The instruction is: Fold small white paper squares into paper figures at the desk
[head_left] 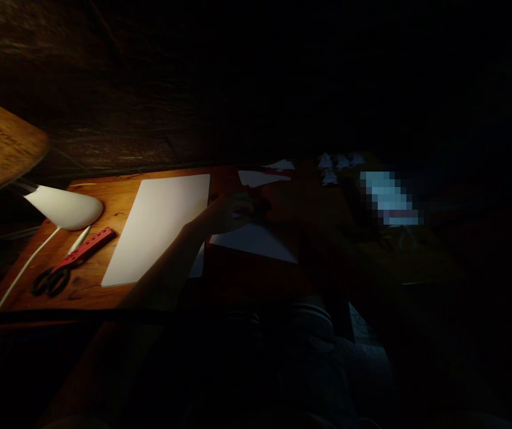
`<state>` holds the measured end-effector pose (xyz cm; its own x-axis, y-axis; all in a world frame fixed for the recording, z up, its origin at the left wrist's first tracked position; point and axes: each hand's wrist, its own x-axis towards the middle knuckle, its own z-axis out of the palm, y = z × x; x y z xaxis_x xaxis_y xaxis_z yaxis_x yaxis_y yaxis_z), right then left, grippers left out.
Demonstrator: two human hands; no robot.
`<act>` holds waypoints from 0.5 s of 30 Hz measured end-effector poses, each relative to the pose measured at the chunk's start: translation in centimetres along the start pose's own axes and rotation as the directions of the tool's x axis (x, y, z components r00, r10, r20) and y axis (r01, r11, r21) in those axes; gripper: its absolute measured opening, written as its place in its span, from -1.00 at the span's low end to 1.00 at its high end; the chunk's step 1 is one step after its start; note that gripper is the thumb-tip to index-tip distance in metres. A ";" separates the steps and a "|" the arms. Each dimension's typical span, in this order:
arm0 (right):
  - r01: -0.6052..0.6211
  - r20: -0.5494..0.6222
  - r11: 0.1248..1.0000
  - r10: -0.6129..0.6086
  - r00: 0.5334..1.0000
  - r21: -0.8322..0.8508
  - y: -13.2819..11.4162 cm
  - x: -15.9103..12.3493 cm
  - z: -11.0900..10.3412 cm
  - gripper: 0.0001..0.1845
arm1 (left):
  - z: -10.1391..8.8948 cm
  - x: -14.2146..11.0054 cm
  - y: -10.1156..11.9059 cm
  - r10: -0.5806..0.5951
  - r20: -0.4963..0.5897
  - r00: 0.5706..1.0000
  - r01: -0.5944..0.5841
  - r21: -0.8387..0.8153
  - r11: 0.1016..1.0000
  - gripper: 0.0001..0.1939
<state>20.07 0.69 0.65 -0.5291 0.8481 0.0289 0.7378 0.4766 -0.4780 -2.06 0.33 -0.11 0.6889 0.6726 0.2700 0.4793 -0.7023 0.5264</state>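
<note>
My left hand (236, 207) reaches over the table with its fingers curled inward. A small pale glint shows at the fingers; what they hold, if anything, is lost in the dark. Close by, my right hand (278, 202) is a faint shape in deep shadow, and its fingers cannot be made out. Just below both hands lies a white sheet of paper (256, 243) with a slanted edge; whether either hand touches it is unclear. Left of it, partly behind my left forearm, is a larger white stack of paper (161, 220).
Scissors (52, 280), a red perforated strip (88, 245) and a white pen-like item (78, 241) lie by a lamp's white base (70, 207). Cut paper pieces (262, 177) and several crumpled or folded white papers (327, 170) sit farther back. A pixelated bright screen (390, 196) glows at right.
</note>
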 end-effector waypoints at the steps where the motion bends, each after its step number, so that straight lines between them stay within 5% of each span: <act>1: 0.000 -0.002 1.000 0.000 1.000 -0.006 0.0 0.0 0.0 -0.84 | 0.1 0.0 -0.1 -0.002 -0.003 1.000 0.002 -0.003 1.000 -0.92; 15: -0.012 -0.037 0.999 0.013 0.999 0.036 0.4 0.5 0.2 -0.77 | 0.5 0.3 -0.7 -0.019 -0.008 1.000 0.019 -0.039 0.999 -0.94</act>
<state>20.00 1.28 0.30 -0.5035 0.8622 0.0552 0.7282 0.4579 -0.5099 -1.94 0.86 -0.80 0.6754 0.6877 0.2664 0.4706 -0.6800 0.5623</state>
